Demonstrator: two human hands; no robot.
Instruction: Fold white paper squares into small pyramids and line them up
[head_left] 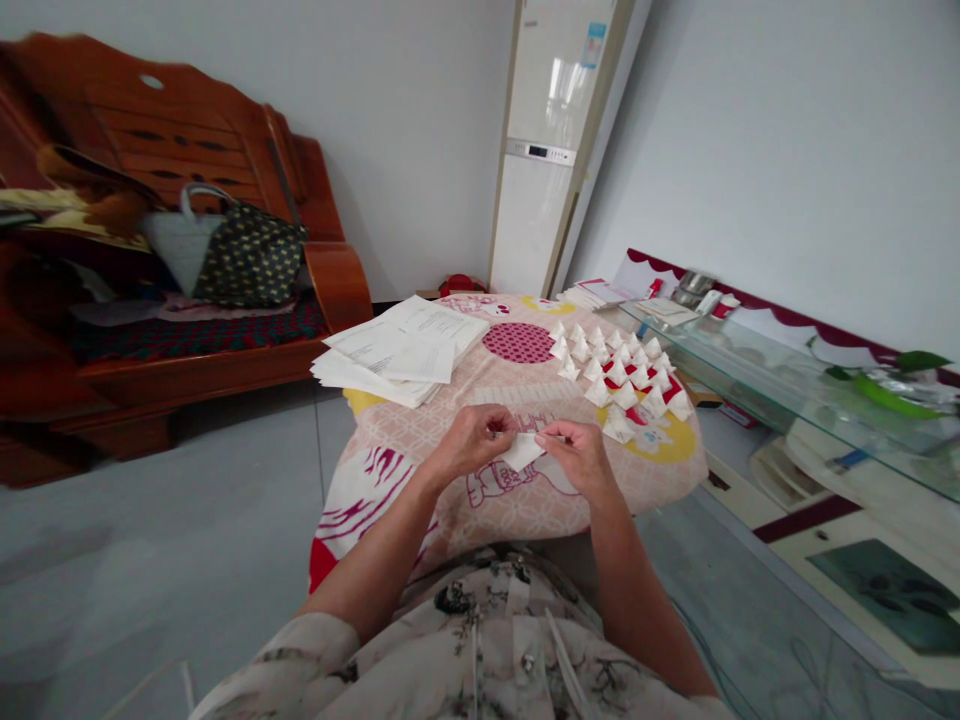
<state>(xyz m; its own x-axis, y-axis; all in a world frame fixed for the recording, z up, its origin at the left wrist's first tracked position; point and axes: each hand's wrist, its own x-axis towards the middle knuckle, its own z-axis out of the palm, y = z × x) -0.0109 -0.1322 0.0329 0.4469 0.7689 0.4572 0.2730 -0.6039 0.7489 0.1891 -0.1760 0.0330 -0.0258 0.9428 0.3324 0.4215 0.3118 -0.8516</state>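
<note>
Between my two hands is a small folded piece of white paper (523,453), held just above the near part of the cloth-covered table. My left hand (480,437) pinches its left edge with thumb and fingers. On the other side, my right hand (576,452) grips the upper right corner between thumb and forefinger. Several small white folded paper pyramids (622,375) stand in rows to the right, beyond my right hand. A loose stack of printed paper sheets (397,350) lies at the table's far left.
A patterned cloth (450,500) covers the table. Along the right runs a glass-topped cabinet (780,390) holding cups and a plant. A wooden bench (187,120) with bags stands at the left. A tall white air conditioner (536,200) fills the corner.
</note>
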